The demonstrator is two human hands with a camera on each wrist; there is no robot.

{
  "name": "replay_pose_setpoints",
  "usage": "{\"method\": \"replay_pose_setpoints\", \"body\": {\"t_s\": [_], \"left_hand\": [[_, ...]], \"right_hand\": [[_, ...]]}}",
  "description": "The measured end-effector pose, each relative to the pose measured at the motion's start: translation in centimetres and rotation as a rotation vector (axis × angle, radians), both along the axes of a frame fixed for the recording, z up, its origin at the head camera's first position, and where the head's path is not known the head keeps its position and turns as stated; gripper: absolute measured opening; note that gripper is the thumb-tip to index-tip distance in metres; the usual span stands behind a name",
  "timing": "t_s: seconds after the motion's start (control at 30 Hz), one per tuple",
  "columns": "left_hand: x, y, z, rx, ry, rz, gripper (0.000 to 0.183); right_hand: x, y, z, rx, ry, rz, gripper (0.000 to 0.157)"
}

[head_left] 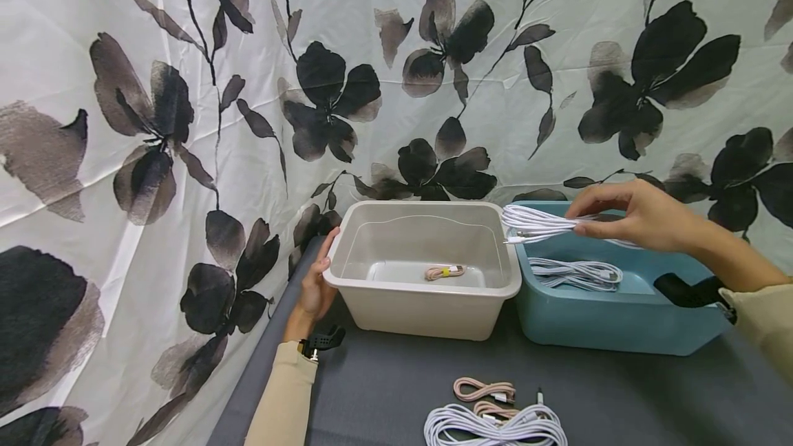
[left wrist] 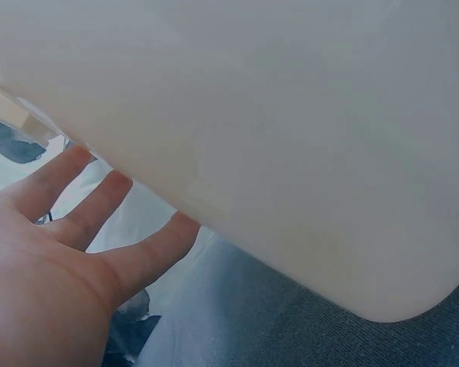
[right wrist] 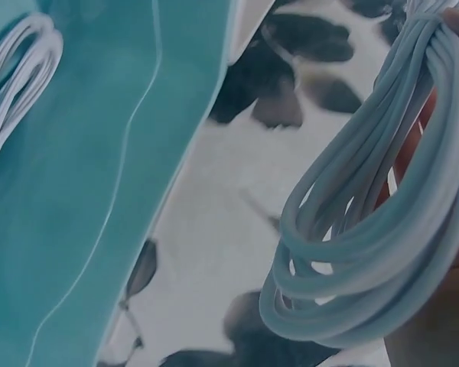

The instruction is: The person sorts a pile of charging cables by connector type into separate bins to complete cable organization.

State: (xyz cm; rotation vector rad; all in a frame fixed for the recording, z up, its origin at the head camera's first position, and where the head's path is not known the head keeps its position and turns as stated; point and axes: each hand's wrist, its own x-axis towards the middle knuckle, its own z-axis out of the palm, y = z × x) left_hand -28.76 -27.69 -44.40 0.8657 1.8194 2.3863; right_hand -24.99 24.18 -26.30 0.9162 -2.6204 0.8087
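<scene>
Right hand (head_left: 626, 217) pinches white cable bundle (head_left: 536, 224) | axis left-right, left end toward beige bin (head_left: 427, 312) | left hand (head_left: 317, 289), fingers straight, touches bin

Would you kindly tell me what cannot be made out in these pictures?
Head view: the front white cable, cut off by the bottom edge.
Head view: part of a pink cable, hidden by that white one.
Head view: part of the teal bin, behind the right hand.
Left wrist view: the beige bin's inside, hidden by its wall.

Left grip (head_left: 318, 288) straight-fingered, right grip (head_left: 638, 215) pinched
</scene>
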Motion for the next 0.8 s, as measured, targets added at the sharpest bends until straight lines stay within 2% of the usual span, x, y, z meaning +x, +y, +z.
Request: {"method": "replay_pose_setpoints", "body": {"t_s": [0.37,0.8], "left_hand": [[-0.2,0.0,-0.2,-0.003,-0.006,0.007,0.066],[-0.2,-0.1,0.0,-0.011,-0.009,0.004,0.066]], "right_hand": [[-3.4,3.1,-0.6,0.057,-0.152,-0.139,0.024],[-6.8,5.7,-2.5,0.078,-0.250,-0.140,0.025]]}}
